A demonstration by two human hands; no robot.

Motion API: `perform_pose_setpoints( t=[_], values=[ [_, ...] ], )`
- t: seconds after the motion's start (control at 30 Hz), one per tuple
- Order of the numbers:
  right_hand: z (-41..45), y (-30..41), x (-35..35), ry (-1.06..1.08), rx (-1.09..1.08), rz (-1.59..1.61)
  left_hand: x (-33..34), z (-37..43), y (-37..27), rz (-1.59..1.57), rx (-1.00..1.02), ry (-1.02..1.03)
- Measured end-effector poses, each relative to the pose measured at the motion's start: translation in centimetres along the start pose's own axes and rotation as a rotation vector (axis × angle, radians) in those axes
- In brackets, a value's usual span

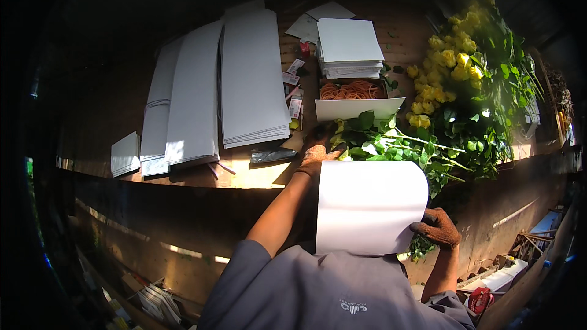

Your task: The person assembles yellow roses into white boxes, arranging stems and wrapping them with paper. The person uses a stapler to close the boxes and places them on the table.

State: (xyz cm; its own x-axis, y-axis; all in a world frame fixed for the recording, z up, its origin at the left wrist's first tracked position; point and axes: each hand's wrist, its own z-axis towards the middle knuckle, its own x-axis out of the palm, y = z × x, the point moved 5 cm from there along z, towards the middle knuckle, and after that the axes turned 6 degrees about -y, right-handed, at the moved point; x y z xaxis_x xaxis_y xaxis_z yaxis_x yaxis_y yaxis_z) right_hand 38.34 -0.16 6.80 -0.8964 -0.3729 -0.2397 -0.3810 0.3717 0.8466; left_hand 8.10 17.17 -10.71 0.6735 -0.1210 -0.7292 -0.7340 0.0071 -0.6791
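A large white sheet of paper or thin card [369, 206], curved over at its right side, lies between my forearms and against my shirt front. My right hand [438, 227], in a brown work glove, pinches the sheet's right edge. My left hand [317, 149], also gloved, reaches over the bench at the sheet's upper left corner, beside yellow rose heads [338, 134]. Its fingers are in shadow, so I cannot tell whether they grip anything. Cut rose stems with green leaves [403, 144] lie just beyond the sheet, stem ends pointing right.
Tall stacks of white card [251, 78] lie left on the wooden bench [257, 178]. Behind the roses stand a box of orange rubber bands [353, 90] and a stack of square white sheets [351, 41]. More yellow roses [447, 62] are heaped right. A dark object [274, 156] lies near my left hand.
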Motion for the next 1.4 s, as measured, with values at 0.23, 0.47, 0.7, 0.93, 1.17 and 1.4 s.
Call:
perform_pose_setpoints(
  t=[0.23,0.47,0.7,0.93,1.17,1.4],
  values=[
    [5.0,6.7,-4.8,-0.544,-0.090,0.018,3.0,2.8,1.8,0.014,0.099,0.033],
    [13.6,6.8,-0.7,0.109,-0.195,0.257,1.6,-0.2,2.3,-0.272,0.122,-0.010],
    [20.8,4.2,5.3,0.210,-0.285,-1.067,-1.1,-1.5,1.8,0.031,0.157,-0.201],
    [21.6,4.9,5.6,0.203,-0.261,-1.172,-7.6,-2.1,-7.1,0.254,0.311,0.125],
    [19.9,4.8,5.2,0.363,-0.368,-0.824,-2.6,-2.0,-7.4,0.608,0.462,0.372],
    [14.6,4.3,8.4,0.149,-0.772,-1.081,-2.5,-1.8,-8.7,0.737,0.473,0.404]
  ],
)
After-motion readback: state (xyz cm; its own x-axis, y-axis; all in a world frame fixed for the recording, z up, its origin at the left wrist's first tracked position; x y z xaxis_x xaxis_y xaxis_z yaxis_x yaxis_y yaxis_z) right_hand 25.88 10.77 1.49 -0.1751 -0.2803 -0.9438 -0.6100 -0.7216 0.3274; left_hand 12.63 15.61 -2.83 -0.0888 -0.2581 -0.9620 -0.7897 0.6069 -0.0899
